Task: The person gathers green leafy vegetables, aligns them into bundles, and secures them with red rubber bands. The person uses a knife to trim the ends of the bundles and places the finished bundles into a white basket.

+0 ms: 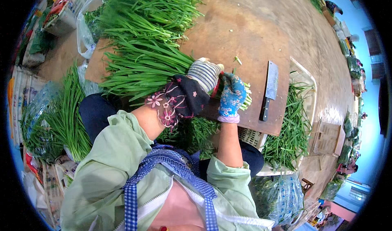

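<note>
A bundle of garlic chives [150,73] lies across the brown board [232,47], its leaves fanned to the left. My left hand [205,74], in a striped glove, is closed around the stems. Just right of it, my right hand [231,93], in a blue floral glove, grips the same bundle near the pale cut ends [248,96]. Between the hands shows a red tie [216,88]; how far it wraps round is hidden. A cleaver [272,81] with a black handle lies flat on the board, to the right of my right hand.
Beyond the bundle, more garlic chives [153,10] are heaped on the board. A white plastic crate [312,93] of loose green leaves stands right of it. Chives in plastic [39,120] stand at left; a filled plastic bag [284,197] sits lower right. People work far off at right.
</note>
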The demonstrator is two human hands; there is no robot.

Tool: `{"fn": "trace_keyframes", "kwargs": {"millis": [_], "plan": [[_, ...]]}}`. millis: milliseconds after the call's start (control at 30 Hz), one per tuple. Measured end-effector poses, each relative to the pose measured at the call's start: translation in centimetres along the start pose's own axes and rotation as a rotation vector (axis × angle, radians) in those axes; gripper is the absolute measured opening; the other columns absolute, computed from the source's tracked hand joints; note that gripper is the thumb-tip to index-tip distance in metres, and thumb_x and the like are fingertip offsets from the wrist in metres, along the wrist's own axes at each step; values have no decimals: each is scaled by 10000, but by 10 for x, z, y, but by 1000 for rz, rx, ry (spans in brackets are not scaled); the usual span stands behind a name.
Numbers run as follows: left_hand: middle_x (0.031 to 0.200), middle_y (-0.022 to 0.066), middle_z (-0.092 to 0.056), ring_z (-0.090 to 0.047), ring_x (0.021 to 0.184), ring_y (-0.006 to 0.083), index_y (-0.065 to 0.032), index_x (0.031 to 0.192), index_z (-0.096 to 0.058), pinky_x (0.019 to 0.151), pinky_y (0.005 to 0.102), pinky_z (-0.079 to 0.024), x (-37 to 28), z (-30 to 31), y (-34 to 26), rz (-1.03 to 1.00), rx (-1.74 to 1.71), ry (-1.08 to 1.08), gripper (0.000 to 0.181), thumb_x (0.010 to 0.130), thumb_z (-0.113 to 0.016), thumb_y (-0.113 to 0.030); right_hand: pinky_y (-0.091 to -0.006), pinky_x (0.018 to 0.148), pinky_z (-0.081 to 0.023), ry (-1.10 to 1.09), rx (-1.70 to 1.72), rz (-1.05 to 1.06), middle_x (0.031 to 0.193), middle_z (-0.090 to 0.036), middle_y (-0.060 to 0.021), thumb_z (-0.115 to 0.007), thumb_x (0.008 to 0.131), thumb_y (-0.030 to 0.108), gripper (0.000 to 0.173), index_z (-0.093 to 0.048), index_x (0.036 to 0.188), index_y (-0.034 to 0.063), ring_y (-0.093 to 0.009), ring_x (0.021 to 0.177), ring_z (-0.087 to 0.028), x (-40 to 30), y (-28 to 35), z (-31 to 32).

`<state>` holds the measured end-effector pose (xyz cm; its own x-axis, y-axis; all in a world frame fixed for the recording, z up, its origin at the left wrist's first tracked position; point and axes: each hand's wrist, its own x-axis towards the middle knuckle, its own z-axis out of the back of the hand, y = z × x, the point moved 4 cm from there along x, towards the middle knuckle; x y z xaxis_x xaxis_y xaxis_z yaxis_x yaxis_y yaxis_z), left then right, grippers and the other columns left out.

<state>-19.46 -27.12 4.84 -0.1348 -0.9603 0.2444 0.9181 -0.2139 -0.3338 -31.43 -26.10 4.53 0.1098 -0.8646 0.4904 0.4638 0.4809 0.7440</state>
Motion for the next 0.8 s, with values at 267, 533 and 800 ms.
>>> {"fn": "trace_keyframes", "kwargs": {"millis": [267, 533, 800], "plan": [[753, 84, -648, -637, 799, 237, -113, 852, -616, 1005, 415, -343, -11, -3, 1, -182, 118, -416, 169, 826, -461, -175, -300, 714, -473, 68, 169, -152, 818, -654, -98, -614, 737, -61, 157, -660, 868, 11, -193, 745, -611, -14, -16, -1], [710, 112, -632, -615, 784, 291, -108, 802, -626, 859, 405, -432, -7, -5, -3, 46, -114, 51, 116, 742, -547, -168, -283, 738, -470, 24, 386, -388, 847, -648, -82, -559, 759, -79, 164, -645, 879, -8, -147, 771, -586, -24, -21, 2], [699, 100, -631, -614, 747, 285, -119, 817, -629, 898, 407, -411, -11, -9, -5, -2, -82, 13, 104, 748, -558, -151, -292, 709, -471, 20, 274, -226, 784, -635, -98, -602, 730, -69, 140, -646, 843, -1, -178, 727, -601, -28, -15, 8]]}}
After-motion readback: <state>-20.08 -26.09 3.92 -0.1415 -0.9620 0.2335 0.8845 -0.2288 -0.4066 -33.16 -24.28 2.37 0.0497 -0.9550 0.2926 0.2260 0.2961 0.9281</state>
